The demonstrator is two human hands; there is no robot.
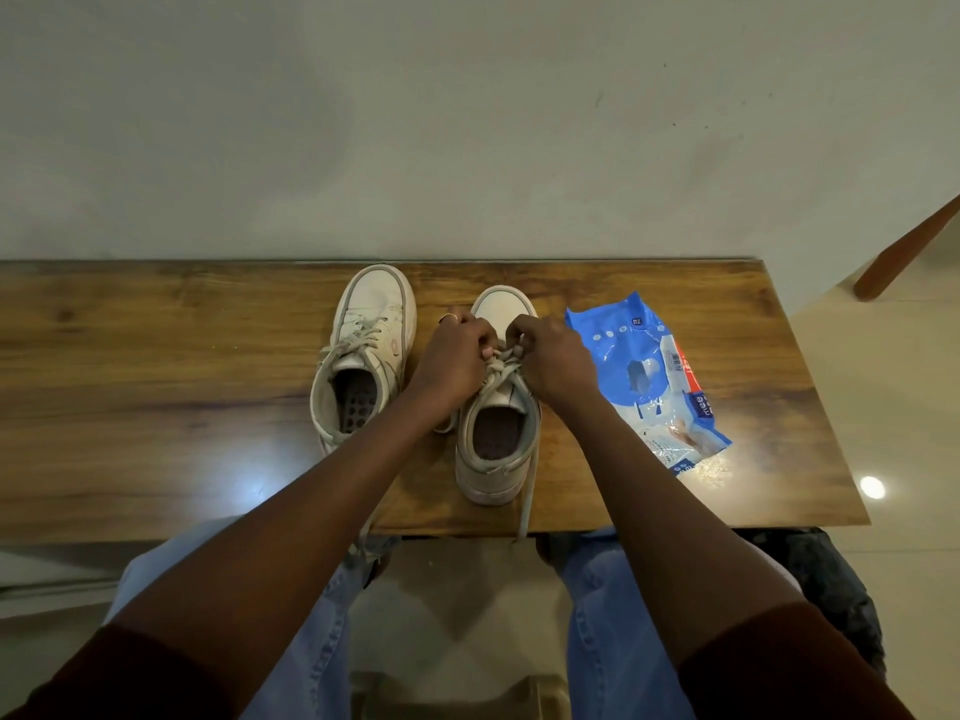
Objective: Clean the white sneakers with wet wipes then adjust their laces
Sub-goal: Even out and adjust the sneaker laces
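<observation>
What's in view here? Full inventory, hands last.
table: one, brown wood, against the wall
left sneaker: one, white, mid-table, toe toward the wall
right sneaker: one, white, beside the left sneaker, same way round
laces: off-white, on the right sneaker, one end trailing over the table's near edge
wipes pack: one, blue and white, flat on the table, right of the sneakers
jeans: blue, below the table's near edge
left hand: pinches the laces
right hand: pinches the laces
</observation>
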